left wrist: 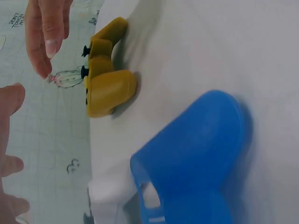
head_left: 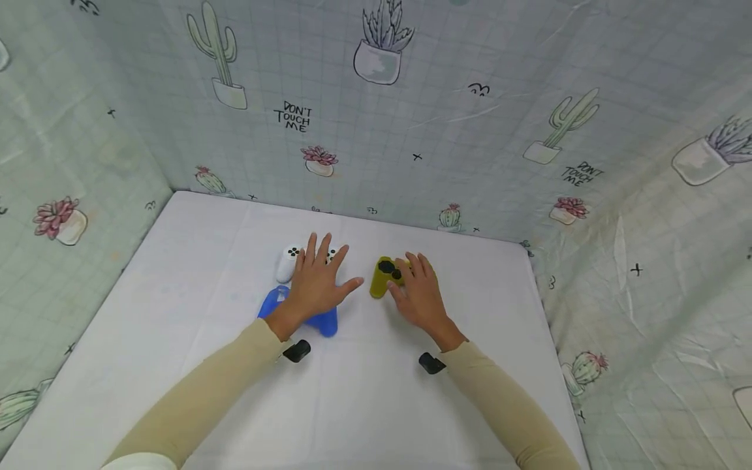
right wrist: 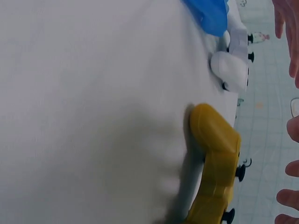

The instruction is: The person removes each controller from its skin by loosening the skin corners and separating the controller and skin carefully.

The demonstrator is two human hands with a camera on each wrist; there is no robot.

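Observation:
My left hand, fingers spread, hovers over a white game controller and a blue silicone controller cover. Part of both is hidden beneath it in the head view. With its fingers loosely bent, my right hand is above a yellow game controller and hides that controller's right side. Black thumbsticks stick up from the yellow controller in the left wrist view. The blue cover shows an opening in its edge there. Neither hand grips anything.
All three items lie on a white-covered table. A curtain printed with cacti rises behind the table and along both sides. Black wrist cameras sit under each sleeve.

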